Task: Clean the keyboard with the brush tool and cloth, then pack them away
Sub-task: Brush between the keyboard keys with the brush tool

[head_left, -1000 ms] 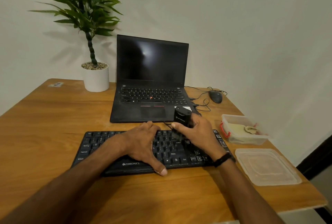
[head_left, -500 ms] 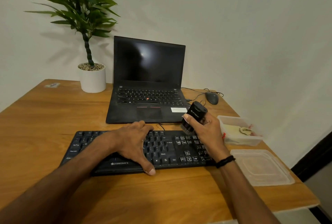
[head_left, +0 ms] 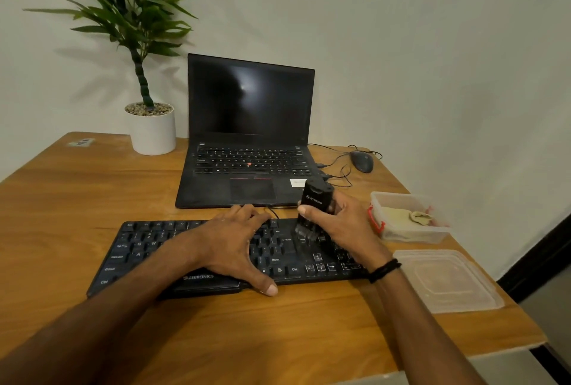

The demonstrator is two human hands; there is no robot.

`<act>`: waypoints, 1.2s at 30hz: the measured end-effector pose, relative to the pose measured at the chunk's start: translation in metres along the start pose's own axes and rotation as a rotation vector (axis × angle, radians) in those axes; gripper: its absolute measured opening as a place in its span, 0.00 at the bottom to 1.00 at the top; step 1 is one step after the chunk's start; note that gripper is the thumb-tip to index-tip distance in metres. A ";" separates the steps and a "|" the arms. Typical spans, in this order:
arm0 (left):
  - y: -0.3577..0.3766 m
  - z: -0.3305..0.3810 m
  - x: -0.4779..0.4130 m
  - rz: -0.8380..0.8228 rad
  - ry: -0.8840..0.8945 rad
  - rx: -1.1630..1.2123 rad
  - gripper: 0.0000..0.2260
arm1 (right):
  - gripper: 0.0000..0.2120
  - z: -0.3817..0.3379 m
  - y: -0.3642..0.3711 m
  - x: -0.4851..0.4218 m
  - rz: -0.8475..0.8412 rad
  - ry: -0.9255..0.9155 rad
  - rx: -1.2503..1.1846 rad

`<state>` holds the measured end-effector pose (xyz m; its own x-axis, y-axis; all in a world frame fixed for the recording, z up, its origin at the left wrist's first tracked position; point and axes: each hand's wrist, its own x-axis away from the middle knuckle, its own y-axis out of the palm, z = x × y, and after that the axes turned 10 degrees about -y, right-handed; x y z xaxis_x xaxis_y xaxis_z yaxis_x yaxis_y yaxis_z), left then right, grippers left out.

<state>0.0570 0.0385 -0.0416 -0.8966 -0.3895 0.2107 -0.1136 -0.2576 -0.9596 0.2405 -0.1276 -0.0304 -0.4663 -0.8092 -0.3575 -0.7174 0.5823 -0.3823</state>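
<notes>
Head view, itemised.

- One black keyboard, flat on the wooden table, front edge printed "ZEBRONICS"; the key legends "Ctrl", "Shift" and "Caps Lock" can be read.
- One black brush tool, upright, bristles down on the keys right of centre. It bears a white logo, too small to read.
- Right hand: fingers and thumb wrapped round the brush tool. One black wristband.
- Left hand: fingers spread flat on the keyboard's middle, thumb tip at its front edge.
- One pale yellow cloth, inside one clear container with a red clasp, right of the keyboard.
- One clear lid, lying apart, nearer the camera.
- One open laptop, screen dark, with a white palm-rest sticker, unreadable.
- One wired mouse.
- One potted plant in a white pot.
</notes>
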 end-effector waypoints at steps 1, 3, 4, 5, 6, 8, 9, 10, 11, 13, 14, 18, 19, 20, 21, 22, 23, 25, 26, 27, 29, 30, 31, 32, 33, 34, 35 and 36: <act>0.000 0.000 0.000 0.005 0.000 -0.001 0.63 | 0.20 0.001 -0.003 0.000 0.031 -0.012 0.031; 0.001 0.000 -0.001 0.010 0.002 0.005 0.62 | 0.21 0.001 -0.005 0.001 -0.028 0.029 -0.059; 0.001 0.001 -0.001 0.009 0.006 0.008 0.62 | 0.22 0.001 -0.005 0.003 -0.065 0.056 -0.092; 0.001 0.001 -0.001 0.005 0.009 0.010 0.62 | 0.22 0.001 -0.004 0.004 -0.059 0.051 -0.084; 0.001 0.001 -0.001 0.001 0.008 0.012 0.62 | 0.21 0.001 -0.004 0.003 -0.014 0.021 -0.014; 0.000 0.000 -0.001 0.000 0.001 0.014 0.62 | 0.19 0.001 -0.004 0.000 0.091 -0.034 0.149; 0.000 0.000 -0.001 0.001 -0.003 0.015 0.62 | 0.18 0.001 -0.006 0.000 0.078 -0.040 0.144; 0.000 0.000 -0.001 0.000 -0.007 0.017 0.62 | 0.17 0.001 -0.006 0.001 0.024 -0.029 0.090; 0.000 0.000 -0.001 -0.002 -0.006 0.018 0.62 | 0.16 0.001 -0.008 0.003 -0.043 0.000 0.032; 0.001 0.002 -0.002 -0.009 -0.001 0.018 0.62 | 0.15 0.001 -0.009 0.005 -0.068 0.005 0.034; 0.001 0.003 -0.002 -0.011 0.000 0.019 0.62 | 0.16 0.002 -0.012 0.003 -0.009 -0.019 0.092; -0.001 0.002 -0.004 -0.012 -0.011 0.033 0.62 | 0.13 0.005 -0.022 -0.001 0.012 0.010 0.052; -0.001 0.002 -0.003 -0.015 -0.013 0.032 0.62 | 0.14 0.003 -0.021 0.001 -0.045 0.041 -0.016; 0.000 0.002 -0.002 -0.018 -0.013 0.030 0.62 | 0.14 0.002 -0.019 0.004 -0.076 0.043 -0.062; 0.000 0.001 -0.001 -0.021 -0.012 0.028 0.63 | 0.14 0.000 -0.016 0.004 -0.057 0.025 -0.067; 0.000 0.001 -0.001 -0.021 -0.012 0.029 0.63 | 0.13 0.000 -0.015 0.003 0.001 0.002 -0.038; 0.000 0.000 -0.001 -0.019 -0.011 0.033 0.63 | 0.13 0.001 -0.016 0.001 0.050 -0.014 0.015; -0.001 0.000 -0.001 -0.011 -0.012 0.037 0.63 | 0.14 0.005 -0.019 -0.001 0.034 0.009 0.029; 0.000 0.001 -0.001 -0.009 -0.011 0.035 0.62 | 0.15 0.004 -0.019 0.000 -0.006 0.050 -0.011; 0.000 0.001 -0.001 -0.010 -0.010 0.033 0.62 | 0.15 0.006 -0.019 0.001 -0.032 0.078 -0.020; 0.001 0.002 -0.001 -0.016 -0.007 0.030 0.62 | 0.13 0.005 -0.020 0.002 0.053 0.056 0.016; 0.001 0.002 -0.001 -0.017 -0.008 0.030 0.62 | 0.12 0.003 -0.020 0.001 0.111 0.041 0.059; 0.001 0.001 -0.001 -0.015 -0.010 0.032 0.62 | 0.13 0.003 -0.021 0.001 0.124 0.041 0.067; 0.001 0.001 -0.001 -0.012 -0.011 0.035 0.62 | 0.14 0.005 -0.021 0.001 0.081 0.055 0.039; 0.001 0.000 -0.001 -0.014 -0.014 0.037 0.62 | 0.16 0.004 -0.019 0.002 0.007 0.094 -0.021; 0.001 0.001 -0.001 -0.017 -0.014 0.037 0.62 | 0.17 0.003 -0.017 0.005 -0.073 0.133 -0.061; 0.001 0.001 0.000 -0.019 -0.012 0.038 0.62 | 0.17 0.002 -0.014 0.007 -0.109 0.133 -0.041; 0.001 0.001 -0.001 -0.021 -0.011 0.038 0.62 | 0.16 0.001 -0.011 0.006 -0.087 0.105 0.012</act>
<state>0.0576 0.0377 -0.0429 -0.8895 -0.3932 0.2326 -0.1156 -0.2988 -0.9473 0.2460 -0.1393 -0.0292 -0.4540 -0.8603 -0.2319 -0.7520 0.5096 -0.4182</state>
